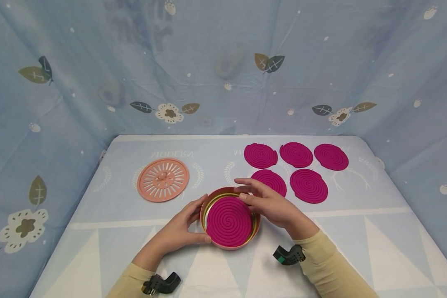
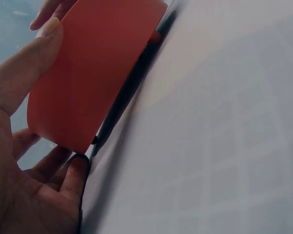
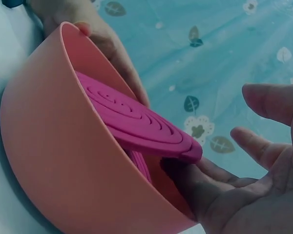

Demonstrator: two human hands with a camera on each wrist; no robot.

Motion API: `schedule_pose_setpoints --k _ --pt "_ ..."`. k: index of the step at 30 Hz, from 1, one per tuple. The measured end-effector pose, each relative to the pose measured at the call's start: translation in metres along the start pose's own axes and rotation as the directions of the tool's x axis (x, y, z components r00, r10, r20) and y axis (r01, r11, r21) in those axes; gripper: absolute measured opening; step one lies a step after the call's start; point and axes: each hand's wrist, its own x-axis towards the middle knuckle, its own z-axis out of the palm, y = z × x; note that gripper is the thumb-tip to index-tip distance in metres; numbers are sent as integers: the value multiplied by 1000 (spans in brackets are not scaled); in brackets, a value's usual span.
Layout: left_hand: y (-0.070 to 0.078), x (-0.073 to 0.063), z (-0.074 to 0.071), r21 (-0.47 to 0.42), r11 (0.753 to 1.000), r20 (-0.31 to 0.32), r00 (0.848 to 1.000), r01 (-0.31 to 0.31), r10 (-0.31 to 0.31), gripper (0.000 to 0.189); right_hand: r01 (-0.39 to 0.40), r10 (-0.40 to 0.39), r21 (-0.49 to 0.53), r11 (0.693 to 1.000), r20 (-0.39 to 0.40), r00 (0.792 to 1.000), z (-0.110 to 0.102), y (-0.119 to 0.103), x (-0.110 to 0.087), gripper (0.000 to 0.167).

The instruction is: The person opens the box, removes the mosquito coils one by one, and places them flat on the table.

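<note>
Tabletop printed blue and white bears one smooth, round coral bowl, clamped in the left hand, and one slotted disc. One ridged magenta spiral tilts inside the bowl, touching the right hand, its grip spread apart; five more flat spirals lie beyond.

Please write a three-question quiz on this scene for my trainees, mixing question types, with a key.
1. How many magenta coils lie on the table, outside the bowl?
2. Where is the slotted lid in the head view?
A) On top of the bowl
B) On the table, left of the bowl
C) Underneath the coils
3. True or false: the left hand grips the bowl.

Key: 1. Five; 2. B; 3. True.
</note>
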Motion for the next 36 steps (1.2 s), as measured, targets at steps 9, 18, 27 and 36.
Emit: schedule_pose_setpoints --k 9,18,27,36 --pt "0 0 -1 2 1000 3 1000 -5 5 110 -17 16 76 997 20 1000 -4 4 -6 58" --pt "0 1 -1 -10 1000 6 1000 4 -4 110 -15 10 86 996 60 998 -8 7 -12 63" --pt "0 0 -1 -11 1000 5 1000 14 -14 111 -11 8 42 999 67 998 -8 8 -18 63" --pt "-1 0 -1 -5 1000 4 1000 15 -15 111 -20 18 46 999 57 998 -8 8 -23 70"
